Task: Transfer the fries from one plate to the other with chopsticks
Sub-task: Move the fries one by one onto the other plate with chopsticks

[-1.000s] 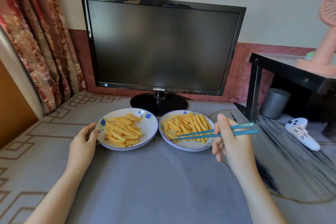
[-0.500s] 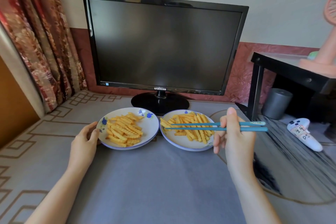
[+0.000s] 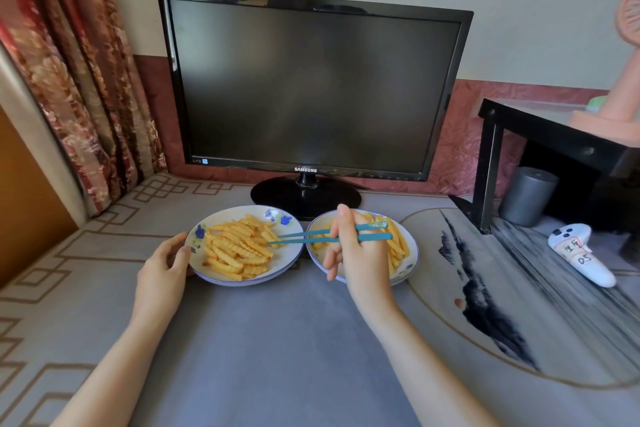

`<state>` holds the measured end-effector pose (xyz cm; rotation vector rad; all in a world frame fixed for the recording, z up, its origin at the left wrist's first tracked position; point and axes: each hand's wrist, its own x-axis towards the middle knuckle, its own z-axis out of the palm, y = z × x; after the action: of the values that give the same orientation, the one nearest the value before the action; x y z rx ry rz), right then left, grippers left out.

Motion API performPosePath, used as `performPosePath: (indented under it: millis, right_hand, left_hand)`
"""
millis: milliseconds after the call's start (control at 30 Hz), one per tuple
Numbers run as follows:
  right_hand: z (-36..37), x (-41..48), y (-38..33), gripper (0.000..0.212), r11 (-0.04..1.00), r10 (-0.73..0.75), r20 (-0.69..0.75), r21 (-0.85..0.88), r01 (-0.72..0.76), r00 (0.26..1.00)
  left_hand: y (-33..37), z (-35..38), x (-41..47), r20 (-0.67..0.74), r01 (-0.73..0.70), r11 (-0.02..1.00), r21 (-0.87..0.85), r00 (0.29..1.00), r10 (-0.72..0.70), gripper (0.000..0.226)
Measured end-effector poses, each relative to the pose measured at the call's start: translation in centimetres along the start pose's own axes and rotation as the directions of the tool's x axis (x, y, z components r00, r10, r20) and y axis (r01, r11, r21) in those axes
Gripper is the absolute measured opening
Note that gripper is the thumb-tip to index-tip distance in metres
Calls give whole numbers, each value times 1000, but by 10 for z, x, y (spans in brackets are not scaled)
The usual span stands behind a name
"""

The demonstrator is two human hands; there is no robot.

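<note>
Two white plates with blue flowers stand side by side in front of the monitor. The left plate (image 3: 292, 255) holds a heap of crinkle-cut fries (image 3: 239, 248). The right plate (image 3: 414, 255) also holds fries (image 3: 398, 246), partly hidden behind my right hand (image 3: 356, 251). That hand grips a pair of teal chopsticks (image 3: 298, 237), whose tips reach over the right side of the left plate's fries. Whether a fry sits between the tips, I cannot tell. My left hand (image 3: 162, 269) holds the left plate by its left rim.
A black Samsung monitor (image 3: 311, 87) stands right behind the plates on its round base (image 3: 306, 196). At the right are a black shelf (image 3: 554, 135), a grey cylinder (image 3: 528, 196) and a white controller (image 3: 581, 253). A curtain (image 3: 79, 73) hangs at the left.
My right hand has carried the chopsticks leftward, from above the right plate to above the left plate's fries. My left hand stays on the left plate's rim.
</note>
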<state>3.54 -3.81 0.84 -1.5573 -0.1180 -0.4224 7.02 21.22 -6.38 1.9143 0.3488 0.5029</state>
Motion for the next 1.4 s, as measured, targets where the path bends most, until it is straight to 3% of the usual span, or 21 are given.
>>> performPosePath:
  millis: [233, 500, 1067, 1400]
  right_hand:
    - [-25, -1, -9, 39, 999, -25, -85, 40, 29, 996]
    - [-84, -2, -22, 38, 990, -143, -219, -28, 140, 965]
    - [-101, -25, -14, 42, 970, -155, -130, -207, 126, 979]
    - [-107, -24, -17, 41, 986, -164, -351, -95, 139, 922]
  left_hand:
    - [0, 0, 0, -3, 5, 1000, 10, 1000, -5, 33]
    - [2, 0, 0, -5, -7, 1000, 14, 1000, 7, 32]
    - [1, 0, -1, 0, 0, 1000, 13, 1000, 0, 33]
    - [2, 1, -1, -5, 5, 1000, 8, 1000, -5, 33]
